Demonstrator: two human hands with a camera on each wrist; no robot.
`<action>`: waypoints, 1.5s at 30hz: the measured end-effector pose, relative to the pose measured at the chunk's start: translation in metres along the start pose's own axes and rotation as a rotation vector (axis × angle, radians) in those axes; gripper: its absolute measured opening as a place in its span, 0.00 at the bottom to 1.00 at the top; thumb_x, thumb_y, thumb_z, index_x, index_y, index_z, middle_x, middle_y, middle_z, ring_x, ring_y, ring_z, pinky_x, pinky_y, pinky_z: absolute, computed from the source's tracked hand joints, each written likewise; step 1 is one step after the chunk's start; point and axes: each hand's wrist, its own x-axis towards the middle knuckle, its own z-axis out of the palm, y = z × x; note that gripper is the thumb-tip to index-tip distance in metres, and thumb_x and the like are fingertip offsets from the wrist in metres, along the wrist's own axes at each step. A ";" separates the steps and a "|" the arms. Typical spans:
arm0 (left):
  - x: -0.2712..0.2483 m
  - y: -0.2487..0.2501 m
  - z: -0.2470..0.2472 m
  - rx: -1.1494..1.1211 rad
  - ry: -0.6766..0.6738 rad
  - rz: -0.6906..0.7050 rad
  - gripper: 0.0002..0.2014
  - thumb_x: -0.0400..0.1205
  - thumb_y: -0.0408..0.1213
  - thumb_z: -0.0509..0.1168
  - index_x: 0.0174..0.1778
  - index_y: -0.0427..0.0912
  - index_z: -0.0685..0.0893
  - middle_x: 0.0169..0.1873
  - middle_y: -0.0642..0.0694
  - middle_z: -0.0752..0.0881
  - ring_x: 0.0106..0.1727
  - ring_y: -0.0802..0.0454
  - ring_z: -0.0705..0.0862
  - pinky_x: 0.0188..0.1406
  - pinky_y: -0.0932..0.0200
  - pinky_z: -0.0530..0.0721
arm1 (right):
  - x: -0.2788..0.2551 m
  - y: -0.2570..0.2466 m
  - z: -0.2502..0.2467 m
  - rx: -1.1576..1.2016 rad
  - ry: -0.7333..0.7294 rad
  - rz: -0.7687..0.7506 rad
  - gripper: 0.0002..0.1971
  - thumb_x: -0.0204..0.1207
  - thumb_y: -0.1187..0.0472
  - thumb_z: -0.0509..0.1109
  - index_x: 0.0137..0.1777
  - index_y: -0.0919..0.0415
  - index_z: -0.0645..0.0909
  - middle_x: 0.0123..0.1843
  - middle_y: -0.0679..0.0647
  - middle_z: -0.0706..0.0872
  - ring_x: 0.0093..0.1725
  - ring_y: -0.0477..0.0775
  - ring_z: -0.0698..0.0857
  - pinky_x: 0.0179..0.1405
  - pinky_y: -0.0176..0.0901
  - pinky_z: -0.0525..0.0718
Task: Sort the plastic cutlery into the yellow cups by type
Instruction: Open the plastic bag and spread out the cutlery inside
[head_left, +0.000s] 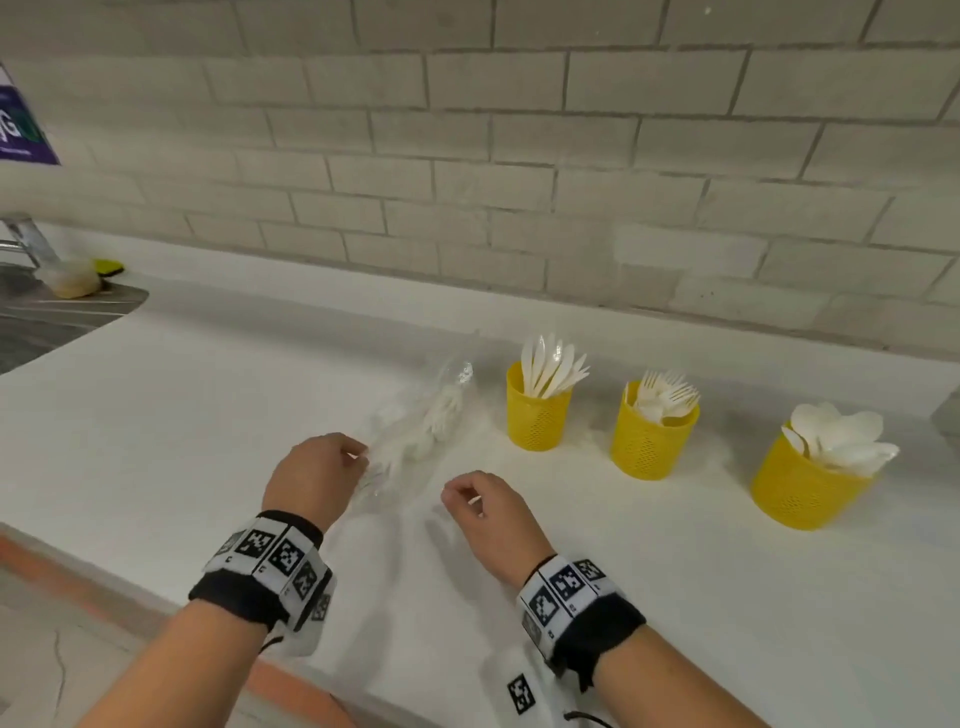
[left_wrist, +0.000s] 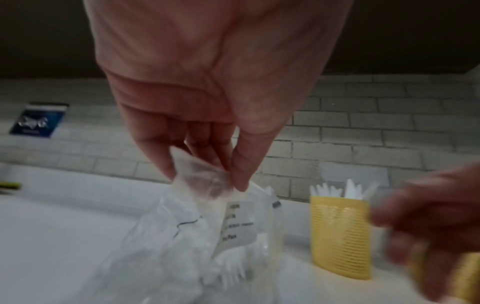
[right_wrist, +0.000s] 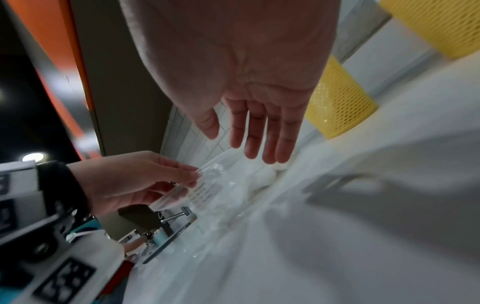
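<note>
A clear plastic bag (head_left: 415, 431) of white cutlery lies on the white counter (head_left: 208, 415). My left hand (head_left: 317, 473) pinches the bag's (left_wrist: 207, 226) near edge between thumb and fingers (left_wrist: 239, 176). My right hand (head_left: 483, 509) hovers just right of the bag, fingers (right_wrist: 262, 139) straight and relaxed, holding nothing. Three yellow mesh cups stand to the right: one with knives (head_left: 537, 410), one with forks (head_left: 652, 434), one with spoons (head_left: 810, 478).
A steel sink (head_left: 47, 312) with a sponge (head_left: 106, 267) sits at the far left. A grey brick wall (head_left: 519, 182) backs the counter. The counter's front edge (head_left: 156, 597) runs near my wrists.
</note>
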 end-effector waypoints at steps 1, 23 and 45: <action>-0.010 0.003 0.002 -0.058 -0.015 0.009 0.09 0.80 0.43 0.67 0.54 0.47 0.87 0.41 0.53 0.86 0.43 0.53 0.82 0.42 0.60 0.75 | 0.002 -0.009 0.005 0.049 0.007 0.026 0.15 0.82 0.49 0.61 0.60 0.56 0.80 0.59 0.50 0.83 0.53 0.47 0.81 0.57 0.36 0.77; -0.022 0.114 0.046 0.368 -0.071 0.929 0.10 0.83 0.51 0.61 0.57 0.62 0.85 0.57 0.58 0.86 0.63 0.53 0.79 0.71 0.52 0.61 | -0.100 0.022 -0.144 -0.629 0.284 0.233 0.13 0.79 0.66 0.64 0.54 0.50 0.85 0.54 0.49 0.85 0.54 0.54 0.83 0.50 0.45 0.80; -0.044 0.133 0.071 -0.592 -0.235 0.562 0.05 0.79 0.38 0.70 0.41 0.54 0.88 0.33 0.49 0.89 0.37 0.54 0.87 0.45 0.60 0.85 | -0.048 0.024 -0.107 -0.197 0.468 -0.172 0.11 0.80 0.52 0.66 0.58 0.51 0.85 0.53 0.47 0.86 0.45 0.41 0.74 0.47 0.37 0.77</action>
